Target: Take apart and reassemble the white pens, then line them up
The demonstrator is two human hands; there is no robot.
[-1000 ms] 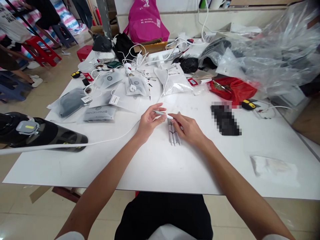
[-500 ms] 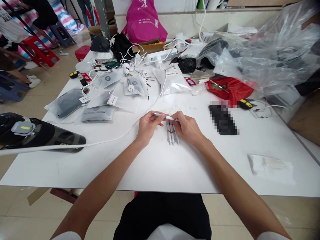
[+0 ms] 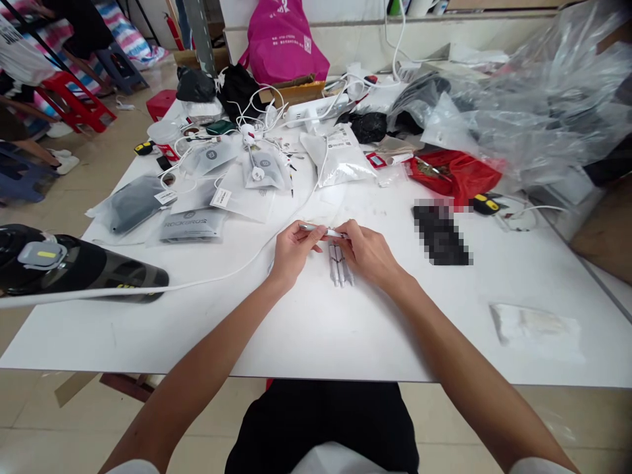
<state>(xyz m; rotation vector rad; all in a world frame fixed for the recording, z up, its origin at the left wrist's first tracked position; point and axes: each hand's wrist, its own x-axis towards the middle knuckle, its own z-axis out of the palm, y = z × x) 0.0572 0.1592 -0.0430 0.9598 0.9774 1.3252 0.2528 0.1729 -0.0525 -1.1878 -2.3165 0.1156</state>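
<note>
My left hand (image 3: 292,250) and my right hand (image 3: 369,253) meet over the middle of the white table (image 3: 316,322). Between their fingertips they pinch a slim white pen (image 3: 323,231), held level just above the tabletop. Right under it, a small row of similar white pens (image 3: 338,264) lies side by side on the table, partly covered by my right hand's fingers.
Sealed product bags (image 3: 195,224) and tangled white cables (image 3: 257,112) crowd the far left. A black handheld device (image 3: 74,266) lies at the left edge. A red bag (image 3: 457,174), crumpled clear plastic (image 3: 538,112), a black flat item (image 3: 442,234) and a small clear packet (image 3: 536,324) are on the right.
My right hand has come up from the pens on the table to grip the pen's right end. My left hand has closed round its other end.
</note>
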